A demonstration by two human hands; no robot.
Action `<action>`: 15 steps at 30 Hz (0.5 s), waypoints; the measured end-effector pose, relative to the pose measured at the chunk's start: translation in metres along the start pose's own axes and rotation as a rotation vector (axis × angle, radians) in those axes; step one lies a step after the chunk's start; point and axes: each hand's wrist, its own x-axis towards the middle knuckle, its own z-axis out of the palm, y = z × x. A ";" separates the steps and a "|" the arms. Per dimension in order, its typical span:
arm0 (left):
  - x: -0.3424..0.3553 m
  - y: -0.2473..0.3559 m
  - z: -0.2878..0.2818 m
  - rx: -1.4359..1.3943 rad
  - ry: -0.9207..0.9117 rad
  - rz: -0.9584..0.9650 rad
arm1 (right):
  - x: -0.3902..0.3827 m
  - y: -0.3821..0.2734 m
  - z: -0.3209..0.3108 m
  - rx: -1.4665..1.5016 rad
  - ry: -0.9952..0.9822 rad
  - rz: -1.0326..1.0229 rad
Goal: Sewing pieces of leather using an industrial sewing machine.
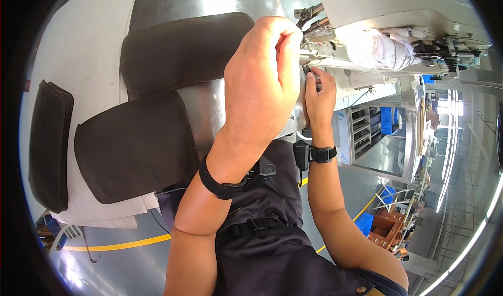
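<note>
My left hand [261, 73] is raised high in front of the sewing machine head [317, 50], thumb and forefinger pinched together. Whatever lies between those fingertips, if anything, is too small to make out. Lower and to the right, my right hand [320, 99] reaches in under the machine head at the edge of the bed. Its fingers are curled in, and what they grip is hidden. A dark padded panel [178, 50] lies left of my left hand on the metal tabletop [207, 107]. A second dark panel [137, 146] lies nearer to me, overlapping a white sheet.
A stack of dark panels [51, 146] rests at the far left on the white sheet [94, 50]. The machine arm [377, 50] stretches rightward. Beyond it stand a metal rack [367, 131], blue bins [389, 120] and brown crates [385, 225]. Yellow lines [126, 243] mark the floor.
</note>
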 end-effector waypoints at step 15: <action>-0.001 0.002 0.001 0.035 -0.007 -0.012 | 0.000 0.001 0.001 -0.023 -0.002 -0.007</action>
